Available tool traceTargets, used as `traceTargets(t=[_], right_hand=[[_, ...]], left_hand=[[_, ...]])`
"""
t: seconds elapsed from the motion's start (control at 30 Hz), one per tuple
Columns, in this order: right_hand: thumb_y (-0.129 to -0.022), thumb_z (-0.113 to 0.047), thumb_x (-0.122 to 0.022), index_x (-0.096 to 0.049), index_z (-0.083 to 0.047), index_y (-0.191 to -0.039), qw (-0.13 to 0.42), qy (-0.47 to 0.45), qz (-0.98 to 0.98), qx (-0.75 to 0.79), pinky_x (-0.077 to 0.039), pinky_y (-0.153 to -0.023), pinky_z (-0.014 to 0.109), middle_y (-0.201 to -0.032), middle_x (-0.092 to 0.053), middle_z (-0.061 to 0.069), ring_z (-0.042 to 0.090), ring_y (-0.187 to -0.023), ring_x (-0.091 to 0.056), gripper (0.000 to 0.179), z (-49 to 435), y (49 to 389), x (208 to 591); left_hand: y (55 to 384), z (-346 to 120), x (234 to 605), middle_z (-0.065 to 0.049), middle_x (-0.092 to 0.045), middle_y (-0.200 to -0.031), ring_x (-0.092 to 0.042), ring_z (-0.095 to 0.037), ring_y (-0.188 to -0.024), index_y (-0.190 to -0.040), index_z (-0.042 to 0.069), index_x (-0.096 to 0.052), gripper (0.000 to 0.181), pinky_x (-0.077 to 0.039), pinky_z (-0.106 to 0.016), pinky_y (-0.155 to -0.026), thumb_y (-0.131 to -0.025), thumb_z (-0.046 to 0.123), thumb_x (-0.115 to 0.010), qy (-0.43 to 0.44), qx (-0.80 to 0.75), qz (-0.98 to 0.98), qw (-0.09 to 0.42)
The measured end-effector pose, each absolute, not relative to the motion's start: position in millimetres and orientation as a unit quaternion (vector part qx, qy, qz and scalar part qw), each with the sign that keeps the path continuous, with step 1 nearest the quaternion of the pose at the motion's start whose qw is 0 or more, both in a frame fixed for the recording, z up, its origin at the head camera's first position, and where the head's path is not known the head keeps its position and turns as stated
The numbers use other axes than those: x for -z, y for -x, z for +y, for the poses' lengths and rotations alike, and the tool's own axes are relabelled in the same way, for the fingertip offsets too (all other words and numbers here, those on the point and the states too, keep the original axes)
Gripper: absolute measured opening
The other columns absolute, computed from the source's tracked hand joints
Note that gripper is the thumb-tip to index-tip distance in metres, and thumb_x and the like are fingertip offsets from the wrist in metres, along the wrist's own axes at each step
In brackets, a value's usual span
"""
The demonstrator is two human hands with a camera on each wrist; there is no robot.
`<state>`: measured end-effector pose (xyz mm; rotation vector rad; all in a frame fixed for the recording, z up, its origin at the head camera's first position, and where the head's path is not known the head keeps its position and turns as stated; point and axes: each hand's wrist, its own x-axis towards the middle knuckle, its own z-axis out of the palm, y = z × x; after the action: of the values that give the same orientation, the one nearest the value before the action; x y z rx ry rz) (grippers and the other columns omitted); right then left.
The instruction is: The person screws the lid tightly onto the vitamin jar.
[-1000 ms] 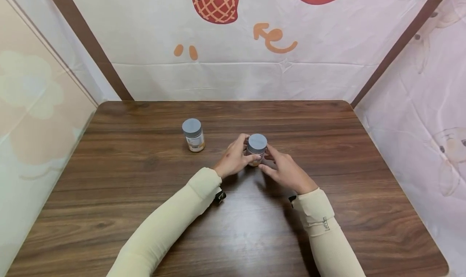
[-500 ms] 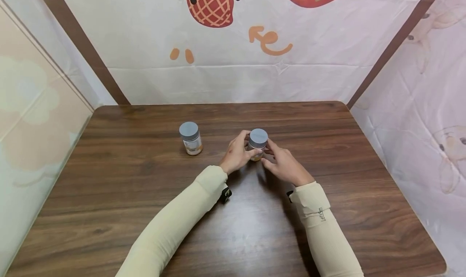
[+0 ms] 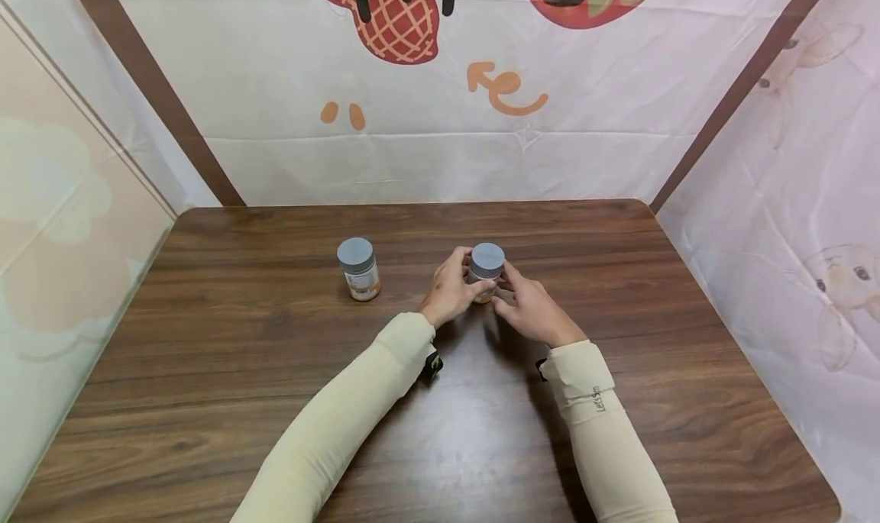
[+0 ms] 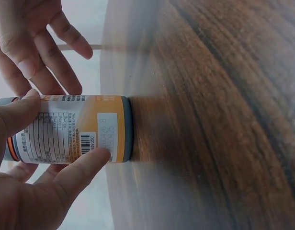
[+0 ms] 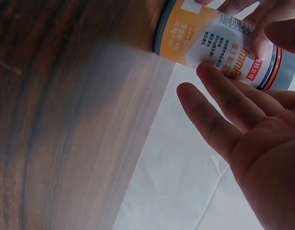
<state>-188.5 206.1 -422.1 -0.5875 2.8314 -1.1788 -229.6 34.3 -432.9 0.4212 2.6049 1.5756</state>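
Observation:
My left hand (image 3: 450,290) holds a small supplement jar (image 3: 486,262) with a grey-blue lid, thumb on the near side and fingers behind. The jar is upright, its base at the tabletop. In the left wrist view the same jar (image 4: 75,129) shows an orange-and-white label with a barcode and a table of print. My right hand (image 3: 536,305) is close on the jar's right side, its fingers loosely extended. In the right wrist view, the right hand (image 5: 253,129) has its fingertips by the label; whether they press on it I cannot tell.
A second, similar jar (image 3: 359,269) with a grey-blue lid stands to the left, apart from both hands. The brown wood-grain table (image 3: 206,370) has rounded corners. White printed cloth (image 3: 426,164) hangs behind its far edge and along the sides.
The held jar has moved slightly away from me and to the right on the table, with both hands staying around it. The head view has shifted a little; the second jar stays put.

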Motion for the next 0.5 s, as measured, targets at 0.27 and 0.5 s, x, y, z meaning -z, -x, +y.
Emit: traceTargets(t=[0.27, 0.5], right_hand=[[-0.096, -0.003, -0.062, -0.030, 0.000, -0.153, 0.014, 0.187, 0.906, 0.378, -0.046, -0.100, 0.048, -0.139, -0.054, 0.025, 0.038, -0.125, -0.056, 0.066, 205.5, 193.9, 423.5], [-0.100, -0.026, -0.062, -0.018, 0.015, -0.152, 0.072, 0.116, 0.961, 0.239, -0.038, -0.107, 0.052, -0.147, -0.040, 0.034, 0.043, -0.132, -0.046, 0.079, 205.8, 182.2, 419.1]], left_hand=[[233.7, 35.6, 433.1, -0.015, -0.061, -0.125, -0.062, -0.029, -0.115, -0.134, 0.006, -0.049, 0.056, -0.048, -0.041, -0.097, -0.087, 0.016, -0.079, -0.130, -0.508, 0.851, 0.030], [232.5, 22.5, 427.4, -0.019, -0.046, -0.149, -0.045, -0.033, -0.136, -0.154, 0.006, -0.030, 0.081, -0.038, -0.047, -0.108, -0.091, 0.028, -0.076, -0.128, -0.492, 0.855, 0.098]])
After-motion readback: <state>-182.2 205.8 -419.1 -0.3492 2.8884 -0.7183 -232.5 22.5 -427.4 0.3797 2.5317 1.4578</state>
